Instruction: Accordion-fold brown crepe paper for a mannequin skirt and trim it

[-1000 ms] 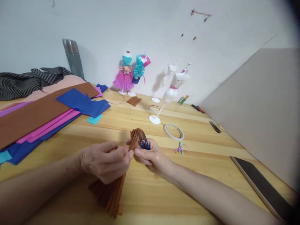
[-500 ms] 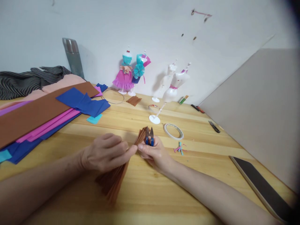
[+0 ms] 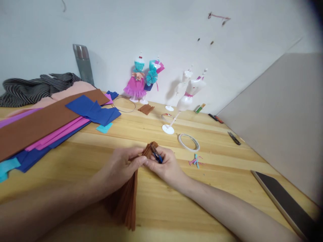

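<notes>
A strip of brown crepe paper (image 3: 129,206), gathered into narrow pleats, hangs from between my hands with its lower end fanned toward me. My left hand (image 3: 126,161) is closed on the pleats near their top, thumb in front. My right hand (image 3: 165,164) is closed around blue-handled thread snips (image 3: 158,157), whose dark blades lie against the bunched upper end of the brown paper. The right thumb meets the left thumb at the gathered part. Whether the right fingers also pinch the paper is hidden.
White dress-form mannequins (image 3: 185,102) stand at the back, two of them dressed in coloured paper. Layered crepe paper sheets (image 3: 50,111) cover the left side. A tape roll (image 3: 188,142), coloured scraps (image 3: 195,161), a cutter (image 3: 234,138) and a phone (image 3: 282,201) lie to the right.
The snips have tipped from upright to slanting left onto the pleats' upper end. My left hand has turned, bringing its thumb to the front, and the paper's lower end has swung right.
</notes>
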`<state>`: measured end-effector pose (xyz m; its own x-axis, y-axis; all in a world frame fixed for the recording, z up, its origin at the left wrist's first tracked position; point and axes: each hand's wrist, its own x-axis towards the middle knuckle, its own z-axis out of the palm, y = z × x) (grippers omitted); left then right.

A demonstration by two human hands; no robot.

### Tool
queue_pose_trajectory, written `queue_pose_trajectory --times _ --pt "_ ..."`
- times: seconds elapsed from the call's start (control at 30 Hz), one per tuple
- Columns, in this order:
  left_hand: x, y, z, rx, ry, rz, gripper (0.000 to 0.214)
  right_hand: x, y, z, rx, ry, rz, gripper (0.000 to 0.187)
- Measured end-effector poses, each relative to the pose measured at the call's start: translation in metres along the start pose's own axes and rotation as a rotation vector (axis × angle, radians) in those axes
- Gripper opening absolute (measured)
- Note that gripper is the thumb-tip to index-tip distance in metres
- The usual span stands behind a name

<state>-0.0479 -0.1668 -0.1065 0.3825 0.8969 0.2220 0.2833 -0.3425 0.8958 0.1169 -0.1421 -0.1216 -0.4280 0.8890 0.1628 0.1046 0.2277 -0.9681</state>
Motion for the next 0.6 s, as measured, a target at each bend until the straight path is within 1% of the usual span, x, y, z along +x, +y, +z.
queue_pose_trajectory --times 0.13,0.23,0.37,0.47,0.6 --pt "0.0 -0.001 0.002 0.064 0.036 0.004 0.019 0.001 0.0 0.001 -0.037 -0.017 -0.027 0.046" --pt "-0.001 -0.001 0.004 0.103 0.067 0.001 0.021 0.002 0.001 0.001 -0.066 -0.026 -0.041 0.04" --pt "0.001 -0.006 0.003 0.216 0.11 0.024 0.025 0.001 0.0 0.0 -0.12 -0.04 -0.024 0.033" --pt "0.003 -0.014 -0.001 0.363 0.154 0.085 0.024 -0.001 -0.002 -0.003 -0.163 -0.054 -0.055 0.029" --pt "0.003 -0.022 -0.003 0.576 0.226 0.25 0.023 -0.005 -0.004 -0.008 -0.261 -0.098 -0.176 0.036"
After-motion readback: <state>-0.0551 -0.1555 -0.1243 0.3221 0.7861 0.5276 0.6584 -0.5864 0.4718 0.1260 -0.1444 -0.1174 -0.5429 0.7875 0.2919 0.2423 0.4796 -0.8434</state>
